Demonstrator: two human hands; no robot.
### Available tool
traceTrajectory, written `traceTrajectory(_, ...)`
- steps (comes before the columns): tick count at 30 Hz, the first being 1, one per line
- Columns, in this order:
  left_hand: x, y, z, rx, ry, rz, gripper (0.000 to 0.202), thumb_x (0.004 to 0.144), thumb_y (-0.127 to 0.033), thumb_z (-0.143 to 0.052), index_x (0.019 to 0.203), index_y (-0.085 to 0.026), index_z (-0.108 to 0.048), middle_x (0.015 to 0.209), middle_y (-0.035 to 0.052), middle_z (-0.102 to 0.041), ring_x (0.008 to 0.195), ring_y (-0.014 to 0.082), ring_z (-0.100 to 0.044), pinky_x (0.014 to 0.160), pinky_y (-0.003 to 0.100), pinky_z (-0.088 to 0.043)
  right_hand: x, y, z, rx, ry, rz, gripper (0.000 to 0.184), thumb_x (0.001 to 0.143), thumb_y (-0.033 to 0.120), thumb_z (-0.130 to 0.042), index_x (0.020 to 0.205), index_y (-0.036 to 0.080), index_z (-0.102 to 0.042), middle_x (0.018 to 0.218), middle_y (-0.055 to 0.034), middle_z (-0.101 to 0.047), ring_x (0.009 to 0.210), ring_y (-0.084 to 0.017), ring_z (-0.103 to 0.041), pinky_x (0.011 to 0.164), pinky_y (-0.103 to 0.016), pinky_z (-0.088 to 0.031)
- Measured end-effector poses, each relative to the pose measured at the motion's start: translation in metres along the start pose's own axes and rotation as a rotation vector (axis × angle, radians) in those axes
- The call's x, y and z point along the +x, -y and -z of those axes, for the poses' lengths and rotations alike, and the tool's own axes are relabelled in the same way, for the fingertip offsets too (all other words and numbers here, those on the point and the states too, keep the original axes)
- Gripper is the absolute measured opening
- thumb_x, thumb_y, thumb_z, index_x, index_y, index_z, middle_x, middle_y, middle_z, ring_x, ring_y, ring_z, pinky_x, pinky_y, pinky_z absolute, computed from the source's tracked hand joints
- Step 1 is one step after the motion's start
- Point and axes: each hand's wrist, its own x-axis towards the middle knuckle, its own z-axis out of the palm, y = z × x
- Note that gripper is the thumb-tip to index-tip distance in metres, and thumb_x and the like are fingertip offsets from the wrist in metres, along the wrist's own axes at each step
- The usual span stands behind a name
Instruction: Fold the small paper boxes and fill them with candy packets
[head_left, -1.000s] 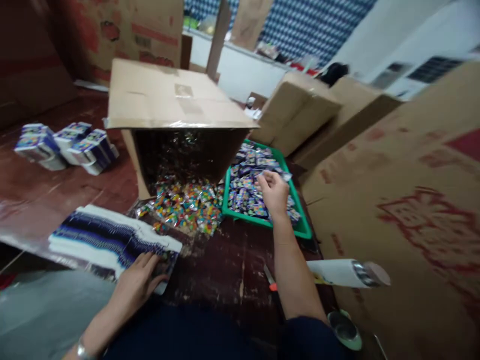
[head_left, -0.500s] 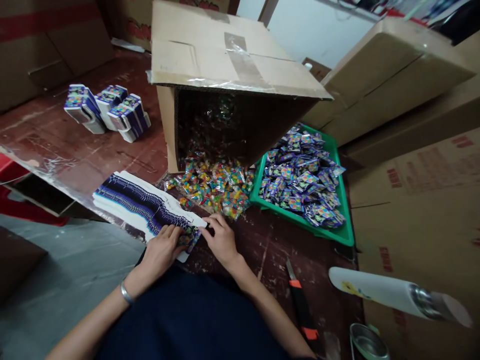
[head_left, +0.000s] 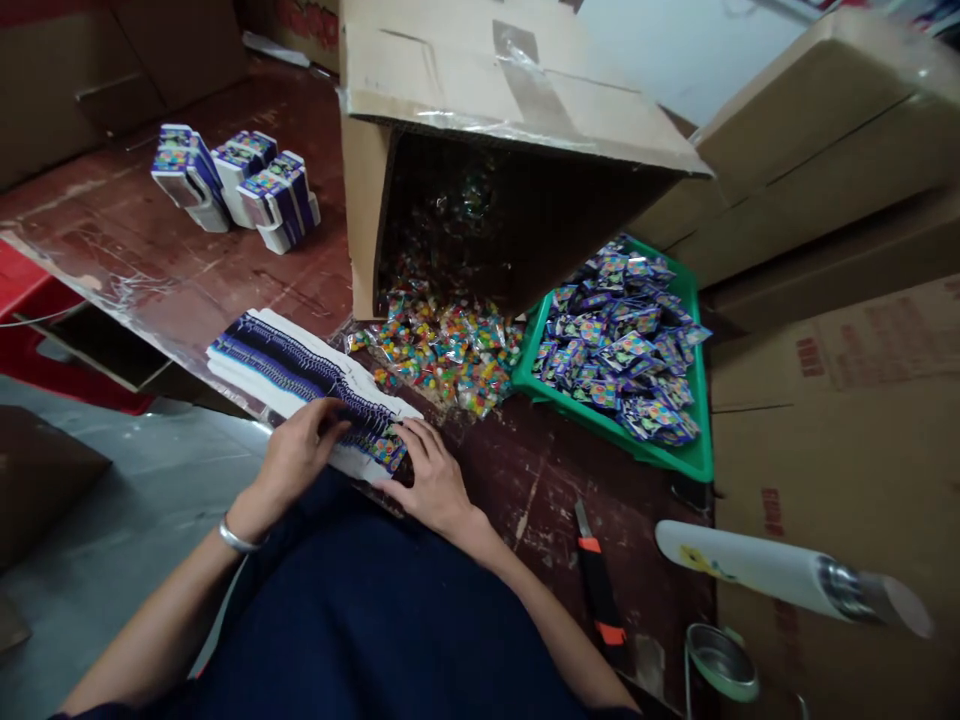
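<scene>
A fanned row of flat blue-and-white cartons [head_left: 300, 375] lies on the dark red table [head_left: 225, 280] in front of me. My left hand [head_left: 296, 455] rests on the row's near end, fingers curled on the top carton. My right hand [head_left: 427, 475] presses on the same end from the right, fingertips at the front carton's edge. Just beyond lies a heap of small clear candy packets [head_left: 442, 350] spilling from a cardboard box [head_left: 480, 110] tipped on its side. A green tray [head_left: 694, 460] to the right is full of blue printed packets [head_left: 622, 350].
Folded-up blue cartons [head_left: 240, 185] stand at the far left of the table. An orange utility knife [head_left: 600, 590], a white bottle lying on its side [head_left: 757, 570] and a tape roll [head_left: 720, 665] lie at the near right. Large cardboard boxes [head_left: 825, 140] wall off the right side.
My right hand came back from the green tray to the near end of the carton row. My left hand stayed on the cartons. The view tilted down and right.
</scene>
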Motion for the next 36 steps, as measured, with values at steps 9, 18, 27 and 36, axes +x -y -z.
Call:
traceTrajectory(9, -0.019, 0.0, 0.016, -0.268, 0.094, 0.119, 0.019, 0.089, -0.036, -0.06, 0.097, -0.02, -0.065, 0.085, 0.0032, -0.074, 0.075, 0.0195, -0.067, 0.065, 0.027, -0.048, -0.008, 0.01, -0.014, -0.12, 0.083, 0.003, 0.066, 0.074, 0.034, -0.083, 0.131, 0.014, -0.058, 0.152, -0.0205, -0.045, 0.142, -0.036, -0.041, 0.116, -0.053, -0.04)
traceTrajectory(18, -0.011, -0.014, 0.024, -0.768, 0.256, 0.239, 0.03, 0.083, -0.046, -0.067, 0.084, -0.016, -0.063, 0.071, 0.0011, -0.067, 0.06, 0.0139, -0.06, 0.054, 0.024, -0.046, -0.011, -0.007, 0.01, 0.138, -0.024, 0.185, 0.011, 0.092, 0.02, -0.063, 0.1, 0.019, -0.072, 0.123, -0.0117, -0.072, 0.121, -0.023, -0.065, 0.109, -0.042, -0.051)
traceTrajectory(27, 0.001, -0.049, -0.003, -1.028, 0.547, 0.386, 0.045, 0.077, -0.057, -0.074, 0.086, -0.016, -0.056, 0.092, 0.0093, -0.074, 0.079, 0.0211, -0.072, 0.065, 0.031, -0.056, -0.019, 0.001, 0.036, 0.123, -0.436, 0.227, 0.024, 0.089, 0.005, -0.061, 0.102, 0.022, -0.07, 0.106, -0.0082, -0.077, 0.098, -0.022, -0.075, 0.088, -0.035, -0.062)
traceTrajectory(36, 0.005, -0.069, -0.024, -0.876, 0.543, 0.195, 0.032, 0.086, -0.046, -0.066, 0.078, -0.016, -0.06, 0.076, 0.0033, -0.07, 0.069, 0.0171, -0.065, 0.065, 0.028, -0.051, -0.015, -0.005, 0.049, 0.386, -0.589, -0.196, 0.011, 0.093, 0.017, -0.061, 0.085, 0.019, -0.069, 0.096, -0.0073, -0.077, 0.079, -0.019, -0.076, 0.07, -0.029, -0.062)
